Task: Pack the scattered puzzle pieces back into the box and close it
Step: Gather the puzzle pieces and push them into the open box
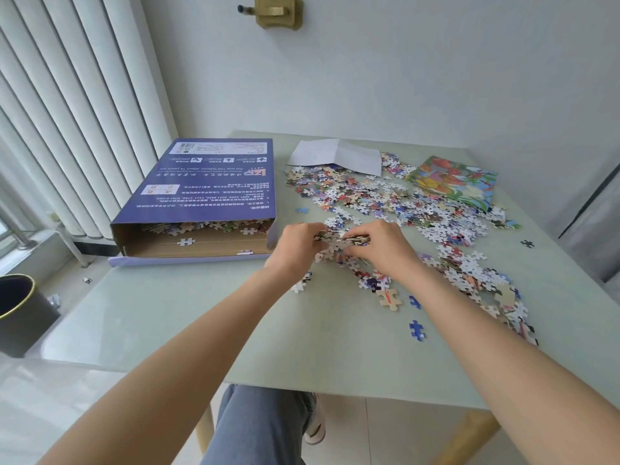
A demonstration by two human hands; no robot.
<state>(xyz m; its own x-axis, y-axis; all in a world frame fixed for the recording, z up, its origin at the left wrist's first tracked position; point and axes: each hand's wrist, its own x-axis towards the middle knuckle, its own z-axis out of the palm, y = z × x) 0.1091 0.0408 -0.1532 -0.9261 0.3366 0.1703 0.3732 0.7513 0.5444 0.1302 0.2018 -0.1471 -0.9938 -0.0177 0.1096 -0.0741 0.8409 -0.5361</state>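
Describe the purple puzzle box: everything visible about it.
The purple box looks like cardboard and lies flat at the table's far left, printed side up, the text upside down to the camera. Its near end is open, flap folded out, showing a brown interior with puzzle pieces inside. Neither hand touches it.

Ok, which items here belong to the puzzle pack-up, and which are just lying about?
Job:
- purple cardboard puzzle box, open at the near end, some pieces inside
- scattered jigsaw pieces on the pale green table
- left hand and right hand, gathering a clump of pieces

Lying about:
- white folded paper sheet
- colourful picture sheet
- black waste bin
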